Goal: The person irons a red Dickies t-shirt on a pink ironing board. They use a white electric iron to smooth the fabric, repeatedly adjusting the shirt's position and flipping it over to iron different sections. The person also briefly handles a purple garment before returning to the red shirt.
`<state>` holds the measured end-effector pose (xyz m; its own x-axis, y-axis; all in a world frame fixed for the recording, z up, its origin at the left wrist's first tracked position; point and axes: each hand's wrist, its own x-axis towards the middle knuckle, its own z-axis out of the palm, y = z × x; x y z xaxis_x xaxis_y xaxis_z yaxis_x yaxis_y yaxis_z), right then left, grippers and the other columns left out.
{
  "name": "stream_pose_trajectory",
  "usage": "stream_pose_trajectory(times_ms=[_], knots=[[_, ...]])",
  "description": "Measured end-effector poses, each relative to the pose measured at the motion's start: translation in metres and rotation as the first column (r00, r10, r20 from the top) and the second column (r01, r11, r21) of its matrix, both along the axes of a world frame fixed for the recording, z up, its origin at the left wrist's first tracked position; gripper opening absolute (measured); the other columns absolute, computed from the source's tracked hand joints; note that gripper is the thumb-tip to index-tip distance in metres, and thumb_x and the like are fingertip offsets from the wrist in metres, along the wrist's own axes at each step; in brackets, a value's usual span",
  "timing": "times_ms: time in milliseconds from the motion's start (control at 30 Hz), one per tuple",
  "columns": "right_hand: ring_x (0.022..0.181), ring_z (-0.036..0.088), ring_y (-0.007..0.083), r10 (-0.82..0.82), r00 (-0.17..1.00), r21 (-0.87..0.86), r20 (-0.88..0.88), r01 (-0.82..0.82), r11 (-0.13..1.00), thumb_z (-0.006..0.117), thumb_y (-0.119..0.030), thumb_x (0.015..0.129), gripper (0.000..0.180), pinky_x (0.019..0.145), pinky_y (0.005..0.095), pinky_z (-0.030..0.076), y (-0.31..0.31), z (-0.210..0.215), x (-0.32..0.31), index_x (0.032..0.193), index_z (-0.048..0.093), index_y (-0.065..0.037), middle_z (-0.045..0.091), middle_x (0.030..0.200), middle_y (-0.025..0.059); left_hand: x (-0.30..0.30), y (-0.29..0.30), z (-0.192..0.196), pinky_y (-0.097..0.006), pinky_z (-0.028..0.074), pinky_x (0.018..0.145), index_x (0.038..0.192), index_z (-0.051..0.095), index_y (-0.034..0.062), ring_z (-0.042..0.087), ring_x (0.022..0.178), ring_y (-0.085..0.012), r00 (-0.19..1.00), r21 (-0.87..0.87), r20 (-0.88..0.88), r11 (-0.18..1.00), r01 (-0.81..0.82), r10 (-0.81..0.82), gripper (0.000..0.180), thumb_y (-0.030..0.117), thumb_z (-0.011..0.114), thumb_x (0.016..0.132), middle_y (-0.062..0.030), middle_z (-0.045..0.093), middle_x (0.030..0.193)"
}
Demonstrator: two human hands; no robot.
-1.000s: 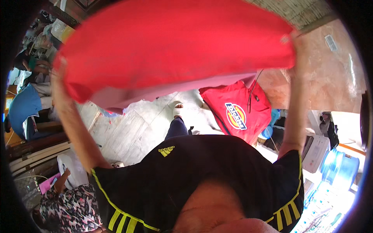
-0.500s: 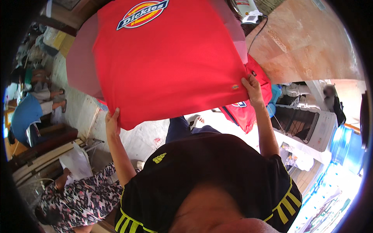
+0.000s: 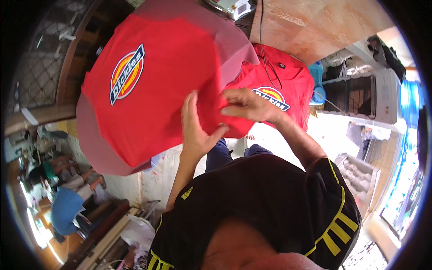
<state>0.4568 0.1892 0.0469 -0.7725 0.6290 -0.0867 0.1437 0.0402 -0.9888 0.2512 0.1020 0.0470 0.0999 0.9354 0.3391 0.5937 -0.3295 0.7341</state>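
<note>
A red T-shirt [image 3: 153, 85] with an oval multicoloured badge hangs in front of me, its duller inside showing along the left and top edges. My left hand [image 3: 196, 128] grips the shirt's lower edge with the fingers pointing up. My right hand [image 3: 245, 105] pinches the same edge just to the right, close against the left hand. A second red T-shirt [image 3: 290, 78] with the same badge lies spread out behind, partly hidden by the held one.
A black cable [image 3: 263, 49] runs across the second shirt up to a white device [image 3: 231, 6]. A white wire-fronted appliance [image 3: 360, 96] and a blue container [image 3: 317, 72] stand at the right. Other people [image 3: 67, 202] sit at the lower left, near wooden planks.
My hands were wide apart holding the shirt spread; they have come together at the middle. The shirt has swung to the left and now hangs doubled, badge facing me.
</note>
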Motion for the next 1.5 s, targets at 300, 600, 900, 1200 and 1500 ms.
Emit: stream_pose_trajectory(times_ms=[300, 600, 900, 1200, 1500], knots=[[0.102, 0.065, 0.0258, -0.800, 0.568, 0.496, -0.194, 0.760, 0.420, 0.071, -0.013, 0.082, 0.040, 0.085, 0.0371, 0.053, 0.117, -0.125, 0.052, 0.120, 0.062, -0.005, 0.065, 0.115, 0.0110, -0.198, 0.088, 0.031, -0.037, 0.050, 0.094, 0.126, 0.055, 0.0011, 0.061, 0.107, -0.0233, 0.745, -0.119, 0.520, 0.899, -0.421, 0.418, 0.036, 0.000, 0.058, 0.090, -0.0126, 0.060, 0.122], [0.088, 0.062, 0.0106, -0.914, 0.391, 0.075, -0.107, 0.920, 0.385, 0.064, -0.012, 0.094, 0.018, 0.079, 0.0263, 0.050, 0.085, -0.124, 0.051, 0.107, 0.062, 0.000, 0.066, 0.092, 0.0047, -0.109, 0.165, 0.033, -0.033, 0.047, 0.094, 0.114, 0.064, -0.0007, 0.060, 0.106, -0.0215, 0.991, 0.190, -0.065, 0.977, -0.102, 0.116, 0.022, 0.000, 0.061, 0.092, -0.0115, 0.065, 0.113], [0.079, 0.060, 0.0062, -0.887, 0.261, -0.638, -0.380, 0.621, 0.456, 0.056, -0.016, 0.101, 0.014, 0.070, 0.0216, 0.050, 0.089, -0.089, 0.068, 0.106, 0.062, -0.005, 0.064, 0.089, -0.0005, 0.077, 0.180, -0.032, -0.049, 0.044, 0.087, 0.124, 0.054, 0.0092, 0.061, 0.095, -0.0297, 0.824, 0.079, -0.481, 0.921, 0.381, -0.300, 0.069, 0.038, 0.084, 0.069, -0.0145, 0.062, 0.104], [0.098, 0.061, 0.0104, -0.795, 0.524, -0.674, -0.306, 0.471, 0.570, 0.055, -0.016, 0.100, 0.021, 0.088, 0.0283, 0.050, 0.079, -0.113, 0.033, 0.117, 0.063, -0.006, 0.066, 0.106, 0.0022, 0.102, 0.190, -0.011, -0.044, 0.050, 0.064, 0.107, 0.059, 0.0034, 0.063, 0.076, -0.0359, 0.912, 0.104, -0.253, 0.928, 0.358, -0.324, 0.033, 0.010, 0.067, 0.076, -0.0141, 0.062, 0.089], [0.115, 0.054, 0.0153, -0.705, 0.604, -0.654, -0.372, 0.368, 0.661, 0.058, -0.024, 0.099, 0.035, 0.099, 0.0341, 0.045, 0.055, -0.139, -0.006, 0.128, 0.057, -0.005, 0.060, 0.124, 0.0073, 0.124, 0.172, -0.009, -0.042, 0.049, 0.061, 0.108, 0.058, 0.0080, 0.061, 0.069, -0.0312, 0.896, 0.023, -0.329, 0.946, 0.325, -0.299, 0.048, 0.011, 0.072, 0.063, -0.0102, 0.060, 0.085]])
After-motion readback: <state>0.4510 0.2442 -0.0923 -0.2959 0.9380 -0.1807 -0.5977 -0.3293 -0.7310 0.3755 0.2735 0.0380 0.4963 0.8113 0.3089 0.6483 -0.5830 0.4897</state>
